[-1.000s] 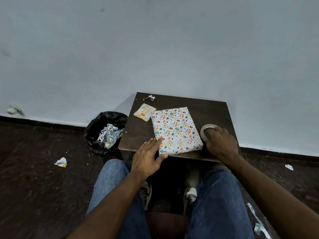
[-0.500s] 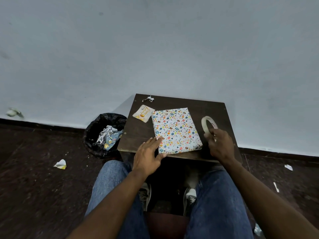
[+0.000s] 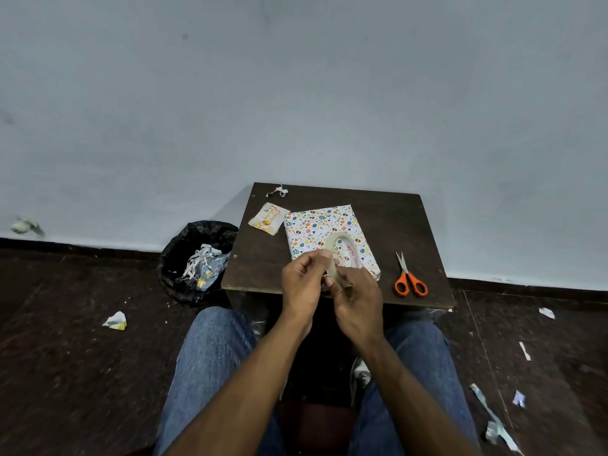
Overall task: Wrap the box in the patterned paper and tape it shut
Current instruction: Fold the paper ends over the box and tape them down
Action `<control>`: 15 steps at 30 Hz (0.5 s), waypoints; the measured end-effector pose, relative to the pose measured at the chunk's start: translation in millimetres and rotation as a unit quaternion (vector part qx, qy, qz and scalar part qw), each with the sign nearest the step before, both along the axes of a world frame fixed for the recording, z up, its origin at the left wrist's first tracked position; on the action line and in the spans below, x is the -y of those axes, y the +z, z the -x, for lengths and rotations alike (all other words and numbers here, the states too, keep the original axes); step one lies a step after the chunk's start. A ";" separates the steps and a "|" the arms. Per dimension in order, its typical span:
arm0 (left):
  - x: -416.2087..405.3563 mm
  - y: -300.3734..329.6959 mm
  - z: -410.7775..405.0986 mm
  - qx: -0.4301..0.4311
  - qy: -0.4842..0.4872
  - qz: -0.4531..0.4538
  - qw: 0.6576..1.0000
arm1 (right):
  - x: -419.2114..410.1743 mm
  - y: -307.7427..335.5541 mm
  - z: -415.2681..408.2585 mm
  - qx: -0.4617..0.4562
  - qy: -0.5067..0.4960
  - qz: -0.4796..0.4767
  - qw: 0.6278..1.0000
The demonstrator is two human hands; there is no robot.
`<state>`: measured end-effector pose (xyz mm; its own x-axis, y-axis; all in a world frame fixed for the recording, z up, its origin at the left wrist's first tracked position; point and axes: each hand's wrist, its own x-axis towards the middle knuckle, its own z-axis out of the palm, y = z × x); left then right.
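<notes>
The box (image 3: 320,230), covered in white paper with small coloured shapes, lies flat on the dark wooden table (image 3: 391,225). Both hands are raised over its near end, above the table's front edge. My right hand (image 3: 357,299) grips a roll of clear tape (image 3: 343,246) held upright on its edge. My left hand (image 3: 302,284) pinches at the roll's near rim with its fingertips. The near part of the box is hidden behind the hands and the roll.
Orange-handled scissors (image 3: 409,278) lie on the table right of the box. A small printed tag (image 3: 269,218) and a paper scrap (image 3: 278,191) lie at the table's far left. A black bin (image 3: 194,261) of scraps stands left of the table; paper bits litter the floor.
My right hand lifted the tape roll from the table's right side and brought it over the box. My left hand left the box's near corner and rose to the roll. The scissors are uncovered.
</notes>
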<state>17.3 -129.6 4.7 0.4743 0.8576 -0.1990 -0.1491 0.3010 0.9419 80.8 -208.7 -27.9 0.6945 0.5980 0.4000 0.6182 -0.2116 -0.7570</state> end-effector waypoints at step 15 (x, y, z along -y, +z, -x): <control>15.1 -3.2 21.9 -0.023 -0.014 0.029 0.999 | 22.5 -3.3 2.4 0.052 -0.013 0.010 0.999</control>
<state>-4.6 -144.7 1.6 0.4878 0.8301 -0.2700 -0.0961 0.3585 0.9286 78.4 -231.2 -31.2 0.6652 0.5894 0.4584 0.6871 -0.2430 -0.6847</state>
